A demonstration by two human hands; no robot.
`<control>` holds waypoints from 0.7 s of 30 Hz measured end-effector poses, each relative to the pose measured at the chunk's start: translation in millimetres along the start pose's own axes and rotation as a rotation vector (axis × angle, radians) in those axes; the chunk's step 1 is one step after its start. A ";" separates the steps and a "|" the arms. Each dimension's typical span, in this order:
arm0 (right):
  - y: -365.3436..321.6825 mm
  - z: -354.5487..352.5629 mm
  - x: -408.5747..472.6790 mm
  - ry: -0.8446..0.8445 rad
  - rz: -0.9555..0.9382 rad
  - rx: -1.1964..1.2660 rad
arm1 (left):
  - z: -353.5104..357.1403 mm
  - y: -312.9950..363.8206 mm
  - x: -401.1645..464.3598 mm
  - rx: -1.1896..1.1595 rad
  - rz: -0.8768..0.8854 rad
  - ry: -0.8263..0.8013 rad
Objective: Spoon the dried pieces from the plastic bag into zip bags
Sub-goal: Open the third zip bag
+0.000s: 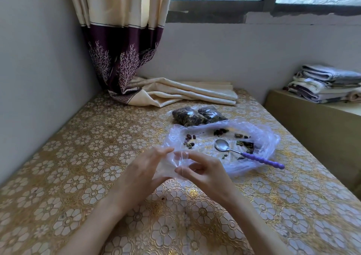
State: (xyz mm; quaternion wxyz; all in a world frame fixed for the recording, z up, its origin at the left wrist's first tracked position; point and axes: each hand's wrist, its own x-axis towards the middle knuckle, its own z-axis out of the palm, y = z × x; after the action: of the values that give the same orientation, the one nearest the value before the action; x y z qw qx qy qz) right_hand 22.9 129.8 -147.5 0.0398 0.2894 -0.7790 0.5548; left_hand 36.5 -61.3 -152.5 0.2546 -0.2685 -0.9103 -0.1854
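A clear plastic bag [259, 135] lies spread flat on the table, with a few dried pieces [190, 140] scattered over it. A metal spoon with a purple handle [252, 155] rests on the bag, bowl to the left. Between both hands I hold a small clear empty zip bag [180, 164] at the big bag's near edge. My left hand [144, 171] pinches its left side and my right hand [203, 171] its right side. Two filled zip bags [197, 115] lie side by side just behind the plastic bag.
The table [101, 157] has a gold floral cover. A curtain [125, 45] hangs at the back left, with folded cream cloth [191, 93] behind the filled bags. A wall runs along the left. Stacked folded blankets [326, 82] sit on a ledge to the right.
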 end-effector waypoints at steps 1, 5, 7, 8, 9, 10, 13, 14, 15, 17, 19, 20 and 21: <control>1.2 -0.9 -0.4 0.009 0.004 0.001 | 0.1 -2.0 -0.4 0.011 0.001 0.009; -0.9 -3.4 0.6 0.062 -0.002 0.028 | 1.2 -1.2 0.5 0.115 0.002 0.051; -0.2 -1.5 0.9 0.055 -0.012 0.016 | 3.2 5.1 2.3 0.127 0.015 0.055; 0.9 0.5 0.8 0.044 -0.025 0.008 | 4.3 8.9 3.1 0.102 0.011 0.040; 1.9 2.6 0.6 0.040 -0.040 0.001 | 5.2 12.0 3.5 0.072 0.005 0.020; 2.7 4.0 0.4 0.048 -0.051 0.004 | 5.8 14.2 4.0 0.050 0.003 0.008; 4.0 2.1 1.2 0.152 -0.034 0.065 | 6.5 14.0 3.7 0.007 -0.011 0.008; 3.9 -0.2 1.9 0.202 -0.025 0.079 | 6.6 12.2 3.0 -0.003 -0.022 0.017; 4.1 -3.1 2.7 0.245 -0.023 0.066 | 6.9 9.7 2.0 -0.009 -0.035 0.029; 5.5 -11.8 3.7 0.312 -0.023 -0.048 | 6.5 6.1 0.2 -0.036 -0.066 0.038; 9.8 -28.1 2.0 0.398 -0.024 -0.269 | 7.0 4.4 -1.2 -0.075 -0.086 0.045; 13.4 -39.7 -0.3 0.439 -0.010 -0.396 | 8.1 3.9 -1.8 -0.094 -0.092 0.052; 17.4 -52.8 -3.7 0.471 0.020 -0.523 | 9.3 3.4 -2.0 -0.114 -0.099 0.057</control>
State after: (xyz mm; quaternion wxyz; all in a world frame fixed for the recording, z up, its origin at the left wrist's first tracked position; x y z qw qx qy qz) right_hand 3.6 181.9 -143.4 0.2856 0.1262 -0.8669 0.3885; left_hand 36.6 -55.0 -160.4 0.2554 -0.2320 -0.9028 -0.2567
